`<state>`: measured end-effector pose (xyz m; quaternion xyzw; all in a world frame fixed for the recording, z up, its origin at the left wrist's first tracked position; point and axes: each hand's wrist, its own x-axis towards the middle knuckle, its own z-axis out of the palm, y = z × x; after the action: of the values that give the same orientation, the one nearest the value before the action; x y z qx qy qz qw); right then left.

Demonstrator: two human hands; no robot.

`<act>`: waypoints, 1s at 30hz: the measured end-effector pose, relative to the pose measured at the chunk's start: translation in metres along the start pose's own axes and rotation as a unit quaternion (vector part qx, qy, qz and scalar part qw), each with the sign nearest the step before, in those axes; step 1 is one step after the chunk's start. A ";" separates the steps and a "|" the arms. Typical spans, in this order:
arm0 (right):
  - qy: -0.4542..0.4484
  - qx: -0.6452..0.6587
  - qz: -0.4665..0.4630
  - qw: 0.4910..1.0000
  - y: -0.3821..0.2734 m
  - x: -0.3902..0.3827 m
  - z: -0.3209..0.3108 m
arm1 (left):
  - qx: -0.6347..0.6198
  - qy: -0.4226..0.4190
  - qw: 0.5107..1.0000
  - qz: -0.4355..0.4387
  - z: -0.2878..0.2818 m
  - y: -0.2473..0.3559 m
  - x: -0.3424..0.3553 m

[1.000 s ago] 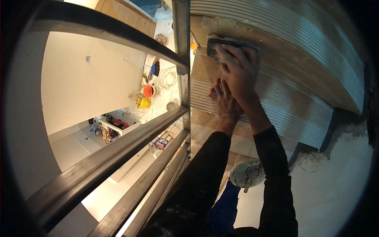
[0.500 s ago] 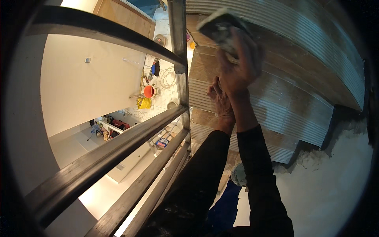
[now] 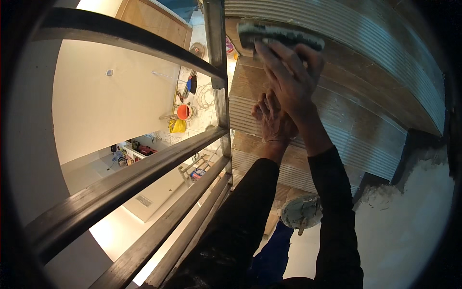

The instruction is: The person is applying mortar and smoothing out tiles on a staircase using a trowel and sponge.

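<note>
Under my right hand (image 3: 294,77) is a rectangular block tool (image 3: 281,34), which looks like a grout float, dark with pale smears along its face. My fingers are closed around its near side, and its handle, if any, is hidden. It lies close to the wood-look tile of an upper stair step (image 3: 332,62); whether it touches the tile I cannot tell. Just below and left, my left hand (image 3: 275,119) leans on a ribbed step edge (image 3: 243,110) with fingers loosely bent and apart, holding nothing. The right wrist passes close beside it.
A metal railing (image 3: 144,176) runs along the left, over a drop to a lower floor. Down there are a red bucket (image 3: 184,112), a yellow bag (image 3: 178,126) and a coiled hose (image 3: 206,96). Near my right forearm stands a round mortar-stained container (image 3: 294,212). Plastered wall (image 3: 404,226) borders the right.
My right hand has turned the block tool from tilted to nearly level and lowered it toward the step. The right forearm has shifted right, uncovering more of the round container. My left hand stays put.
</note>
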<state>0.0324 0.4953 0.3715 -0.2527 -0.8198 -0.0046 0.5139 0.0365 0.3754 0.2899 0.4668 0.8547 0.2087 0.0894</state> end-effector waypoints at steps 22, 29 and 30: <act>0.055 0.105 0.138 0.983 -0.026 0.003 0.019 | -0.167 0.031 0.982 -0.082 0.033 -0.025 -0.013; -0.072 0.048 0.112 0.990 0.006 -0.027 -0.050 | 0.046 0.053 0.997 0.022 0.005 -0.008 0.001; -0.040 0.002 0.079 0.996 0.009 -0.025 -0.060 | 0.047 0.051 0.997 0.023 0.002 -0.008 0.002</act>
<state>0.0951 0.4773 0.3763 -0.3156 -0.8170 0.0482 0.4802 0.0302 0.3741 0.2849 0.4789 0.8559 0.1940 0.0186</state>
